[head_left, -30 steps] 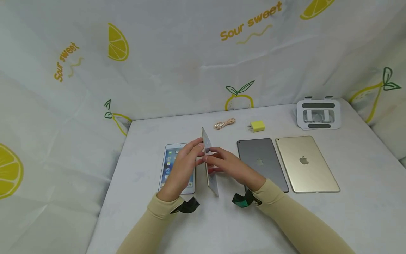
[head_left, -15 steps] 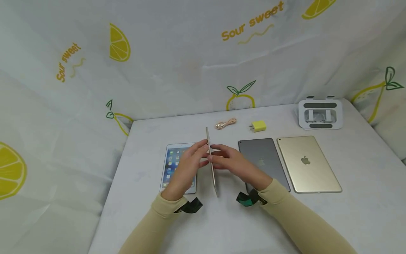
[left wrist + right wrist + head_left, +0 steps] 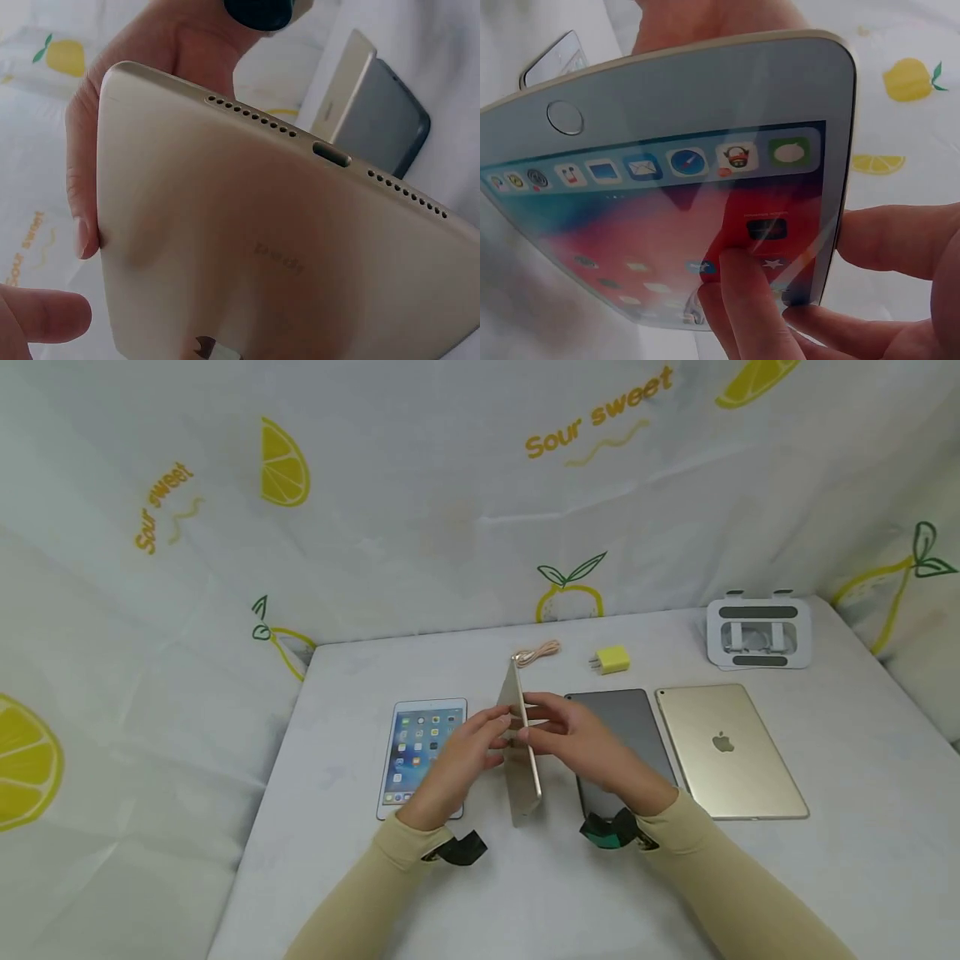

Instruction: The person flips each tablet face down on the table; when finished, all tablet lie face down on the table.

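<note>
A gold-backed tablet [image 3: 521, 760] stands on edge between both hands, its lit screen facing right. My right hand [image 3: 581, 739] grips it; in the right wrist view its fingers [image 3: 746, 300] lie on the screen and its thumb [image 3: 889, 236] is at the side edge. My left hand [image 3: 465, 760] is at the tablet's gold back, fingertips overlapping it in the head view. In the left wrist view my left thumb [image 3: 45, 315] stands apart from the edge, and the other left fingers are out of frame. The back shows speaker holes and a charging port.
A white tablet [image 3: 423, 735] with a lit screen lies at left. A grey tablet [image 3: 626, 718] and a larger gold tablet [image 3: 720, 752] lie face down at right. Behind are a coiled cable [image 3: 540, 652], a yellow charger plug [image 3: 612, 660] and a white folding stand [image 3: 759, 635].
Both hands and the tablet have shifted right. The tablet has turned, so its gold back now shows in the head view where its screen showed before. My left fingers have uncovered more of the white tablet.
</note>
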Available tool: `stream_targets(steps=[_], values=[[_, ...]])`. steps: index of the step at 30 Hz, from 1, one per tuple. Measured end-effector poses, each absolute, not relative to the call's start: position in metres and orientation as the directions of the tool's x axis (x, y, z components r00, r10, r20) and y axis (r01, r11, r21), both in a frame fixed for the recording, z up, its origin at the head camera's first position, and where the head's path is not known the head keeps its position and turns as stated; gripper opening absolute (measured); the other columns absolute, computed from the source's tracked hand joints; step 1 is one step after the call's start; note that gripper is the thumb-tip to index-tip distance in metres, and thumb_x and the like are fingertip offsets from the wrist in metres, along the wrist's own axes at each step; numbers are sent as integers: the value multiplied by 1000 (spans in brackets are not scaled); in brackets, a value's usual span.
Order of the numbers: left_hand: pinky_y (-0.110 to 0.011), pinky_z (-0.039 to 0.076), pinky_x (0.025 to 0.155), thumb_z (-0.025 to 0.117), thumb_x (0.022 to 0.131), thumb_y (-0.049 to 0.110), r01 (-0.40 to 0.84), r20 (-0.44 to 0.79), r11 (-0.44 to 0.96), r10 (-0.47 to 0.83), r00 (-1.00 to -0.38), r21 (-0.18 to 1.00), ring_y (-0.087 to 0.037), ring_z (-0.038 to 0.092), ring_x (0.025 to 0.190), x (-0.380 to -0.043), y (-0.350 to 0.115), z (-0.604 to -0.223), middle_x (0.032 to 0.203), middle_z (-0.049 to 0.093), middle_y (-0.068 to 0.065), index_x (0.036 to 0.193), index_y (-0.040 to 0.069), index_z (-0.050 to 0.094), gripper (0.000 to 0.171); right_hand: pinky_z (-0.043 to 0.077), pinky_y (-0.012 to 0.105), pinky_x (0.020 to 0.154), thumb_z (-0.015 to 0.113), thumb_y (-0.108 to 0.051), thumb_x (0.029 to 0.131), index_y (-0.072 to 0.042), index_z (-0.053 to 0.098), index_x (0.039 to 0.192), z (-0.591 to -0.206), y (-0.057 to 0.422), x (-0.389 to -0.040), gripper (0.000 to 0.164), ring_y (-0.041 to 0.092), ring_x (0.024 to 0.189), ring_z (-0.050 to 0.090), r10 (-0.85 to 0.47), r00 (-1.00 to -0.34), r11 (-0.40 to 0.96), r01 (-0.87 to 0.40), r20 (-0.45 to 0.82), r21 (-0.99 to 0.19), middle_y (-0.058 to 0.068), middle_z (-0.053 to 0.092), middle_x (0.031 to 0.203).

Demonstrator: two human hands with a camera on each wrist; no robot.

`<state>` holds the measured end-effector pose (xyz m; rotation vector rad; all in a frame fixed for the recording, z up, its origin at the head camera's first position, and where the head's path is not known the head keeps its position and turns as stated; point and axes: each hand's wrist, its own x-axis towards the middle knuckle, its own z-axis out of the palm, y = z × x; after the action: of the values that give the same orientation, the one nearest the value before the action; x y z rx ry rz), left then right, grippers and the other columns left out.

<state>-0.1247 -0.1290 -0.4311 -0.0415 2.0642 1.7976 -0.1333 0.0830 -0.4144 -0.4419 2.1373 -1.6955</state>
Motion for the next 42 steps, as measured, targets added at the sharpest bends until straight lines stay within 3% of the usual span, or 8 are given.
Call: stream_targets(steps=[5, 20, 32, 37, 42], values=[[-54, 49, 121, 54, 110, 49, -304, -341, 170, 262, -903, 937, -31, 56, 139, -126, -127, -438, 159, 56, -5, 158, 19, 55, 56, 64, 43, 101, 66, -18, 108, 1, 39, 164, -415, 95, -135, 65, 43, 139, 63, -463, -881, 235, -14, -99, -972, 26, 50, 163], [-58, 44, 124, 52, 111, 49, -351, -404, 218, 291, -867, 911, -40, 45, 151, -130, -131, -445, 166, 48, -12, 158, 8, 52, 62, 65, 46, 97, 69, -13, 104, 2, 47, 161, -417, 118, -142, 63, 33, 122, 73, -422, -892, 300, 32, -163, -954, 28, 68, 141], [-63, 40, 125, 51, 111, 49, -317, -395, 287, 275, -877, 904, -34, 46, 152, -131, -136, -441, 161, 53, -9, 150, 10, 60, 56, 65, 30, 87, 72, -6, 100, 6, 52, 155, -427, 118, -145, 60, 22, 104, 72, -382, -900, 394, 47, -210, -918, 21, 72, 119], [-63, 41, 125, 51, 111, 47, -320, -400, 305, 254, -880, 897, -33, 45, 154, -131, -136, -438, 162, 53, -9, 149, 8, 60, 55, 64, 33, 87, 73, -5, 98, 10, 57, 149, -427, 116, -143, 55, 19, 96, 71, -359, -904, 444, 55, -233, -895, 17, 71, 109], [-63, 41, 125, 52, 111, 45, -314, -397, 322, 233, -888, 893, -34, 44, 155, -133, -137, -438, 164, 51, -11, 149, 7, 60, 55, 66, 40, 92, 69, -6, 103, 15, 54, 148, -425, 115, -142, 52, 26, 103, 75, -361, -894, 445, 85, -266, -891, 21, 72, 114]])
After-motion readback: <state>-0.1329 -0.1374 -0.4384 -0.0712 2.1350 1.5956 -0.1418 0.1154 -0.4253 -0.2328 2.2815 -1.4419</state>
